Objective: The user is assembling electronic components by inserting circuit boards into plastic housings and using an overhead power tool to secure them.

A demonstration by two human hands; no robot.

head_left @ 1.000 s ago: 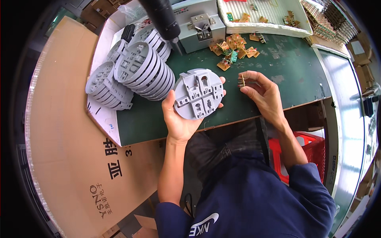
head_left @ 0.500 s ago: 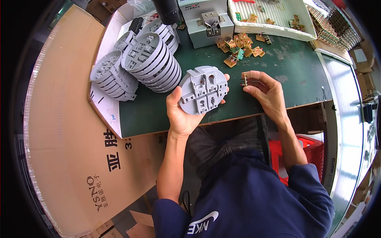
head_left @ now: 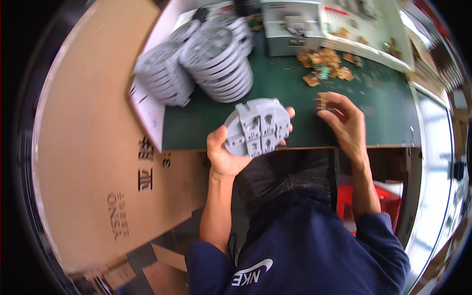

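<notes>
In my left hand is a round grey plastic housing, its molded slots and compartments facing up. My fingers wrap round its edge from below, with fingertips showing at its right side. My right hand pinches a small circuit board between thumb and index finger, over the green bench and apart from the housing. A loose heap of small tan and green circuit boards lies beyond the right hand. The picture is somewhat smeared, so fine detail on both held parts is lost.
Tall stacks of matching grey housings stand at the back left beside a white board edge. A grey metal machine sits at the back. Right of it lies a white foam tray holding several boards. A large cardboard sheet rises at left.
The whole view has shifted, so the bench items sit farther right and higher. Both hands keep their hold, the housing and the small board staying about as far apart.
</notes>
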